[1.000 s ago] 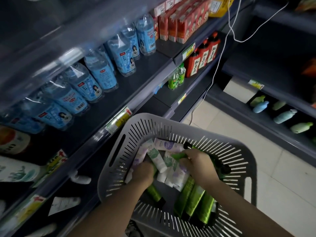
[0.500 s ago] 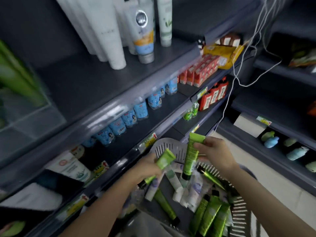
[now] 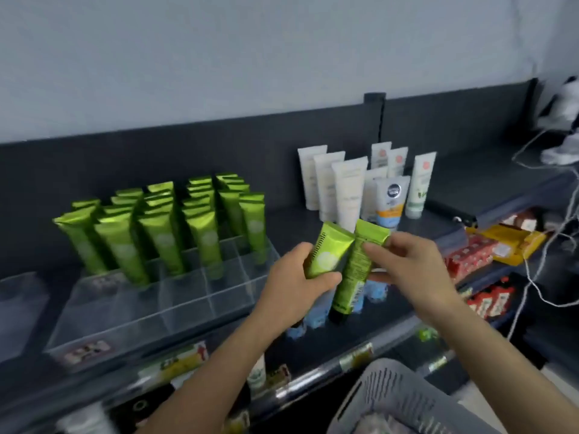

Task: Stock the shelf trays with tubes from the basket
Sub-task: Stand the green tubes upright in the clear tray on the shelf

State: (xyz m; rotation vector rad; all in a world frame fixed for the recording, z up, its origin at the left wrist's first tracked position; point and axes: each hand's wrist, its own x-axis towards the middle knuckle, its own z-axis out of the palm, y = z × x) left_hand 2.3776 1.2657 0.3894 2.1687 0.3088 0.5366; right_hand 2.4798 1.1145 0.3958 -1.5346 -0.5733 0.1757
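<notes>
A: what's each hand got?
B: left hand [image 3: 293,281] wrapped round one green tube [image 3: 326,250], right hand [image 3: 407,266] pinching the other tube [image 3: 355,277], touching, just right of the clear tray [image 3: 156,305]. basket [image 3: 404,399] near right.

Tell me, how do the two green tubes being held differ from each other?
The left hand holds its green tube face out, showing a pale round mark; the right hand holds its green tube back out, showing fine print. The left tube's lower end is hidden in the palm; the right tube's dark cap hangs clear below. Both are the same shiny green.
</notes>
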